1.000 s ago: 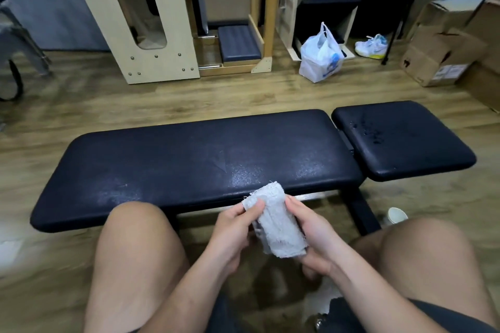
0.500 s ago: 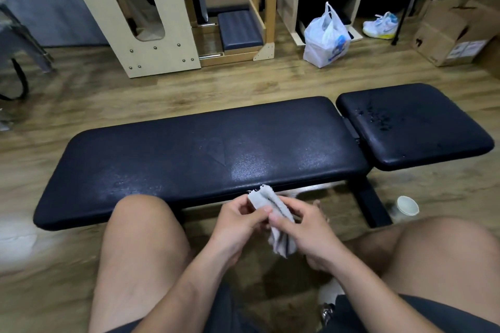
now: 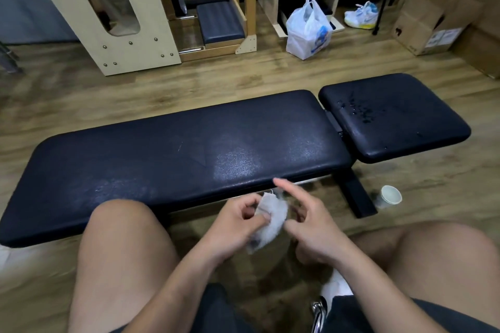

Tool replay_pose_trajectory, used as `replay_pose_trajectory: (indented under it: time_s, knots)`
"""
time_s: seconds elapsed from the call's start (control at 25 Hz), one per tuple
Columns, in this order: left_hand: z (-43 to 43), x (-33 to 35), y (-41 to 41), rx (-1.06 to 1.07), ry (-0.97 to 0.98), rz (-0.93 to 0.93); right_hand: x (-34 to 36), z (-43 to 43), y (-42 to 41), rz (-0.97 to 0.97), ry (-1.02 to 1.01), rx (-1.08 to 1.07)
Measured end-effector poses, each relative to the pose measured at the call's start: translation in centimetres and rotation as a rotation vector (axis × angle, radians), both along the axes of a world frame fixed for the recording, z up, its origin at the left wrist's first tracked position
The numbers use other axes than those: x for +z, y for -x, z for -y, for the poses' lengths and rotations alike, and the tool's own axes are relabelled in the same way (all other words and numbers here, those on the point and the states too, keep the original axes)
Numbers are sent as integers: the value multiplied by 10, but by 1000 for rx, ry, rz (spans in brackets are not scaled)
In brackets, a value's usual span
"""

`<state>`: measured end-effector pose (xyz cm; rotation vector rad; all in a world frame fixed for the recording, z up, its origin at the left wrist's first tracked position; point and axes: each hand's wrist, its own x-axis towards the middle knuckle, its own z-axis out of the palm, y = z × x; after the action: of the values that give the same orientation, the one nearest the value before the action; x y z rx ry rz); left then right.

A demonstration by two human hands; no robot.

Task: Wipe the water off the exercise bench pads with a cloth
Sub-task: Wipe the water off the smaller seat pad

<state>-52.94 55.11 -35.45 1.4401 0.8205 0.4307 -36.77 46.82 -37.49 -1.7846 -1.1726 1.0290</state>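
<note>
Near end: both hands sit between the knees, below the front edge of the bench.

Change: a second ago both hands were on the cloth (image 3: 272,220), folding it down. Now the left hand (image 3: 235,224) has it alone, with its fingers (image 3: 250,208) curled round the bunched wad. The right hand (image 3: 313,232) has let go. Its index finger (image 3: 288,190) is straight and points toward the pad edge, the other fingers are loose, nothing is held. The thumb is just beside the cloth. It's blurred, so I can't tell if it touches.

The cloth is off the bench, in the air just short of the long back pad (image 3: 176,149), with no contact.

Read: folding looks finished and wiping hasn't started. My guess is the freed right hand either retakes the wad or braces.

The long back pad shows a fine speckled sheen near its front edge, at centre and toward the left. It could be a water film or glare, can't say which.

The seat pad (image 3: 400,127), on the right, has clear water droplets (image 3: 359,112) beaded on its left half, untouched. That's the obvious target and the longer reach.

A paper cup (image 3: 391,196) stands on the floor (image 3: 270,76) by the bench foot, close enough to get knocked on a reach to the right.

Further back are a white plastic bag (image 3: 308,30), a sneaker (image 3: 362,15) and cardboard boxes (image 3: 435,19). None matter here.
</note>
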Motion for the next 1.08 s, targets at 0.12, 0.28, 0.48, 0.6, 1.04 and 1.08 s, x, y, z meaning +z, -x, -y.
replay_pose_trajectory:
  time_s: [0.12, 0.28, 0.48, 0.6, 1.04, 1.08]
  knots:
    - [1, -6, 3, -99, -296, -95, -6, -4, 3, 121, 70, 59]
    - [-2, -1, 6, 22, -479, -106, -6, -11, 1, 231, 44, 42]
    - [-8, 38, 6, 94, -493, 8, 4, -14, 7, 259, 144, 152]
    - [-23, 68, 3, 103, -468, 101, 14, -19, 9, 291, 158, 163]
    - [-97, 104, 30, 354, -325, 294, 75, -41, -22, -165, -15, 201]
    - [-102, 103, 31, 384, -307, 305, 80, -42, -27, -172, -46, 207]
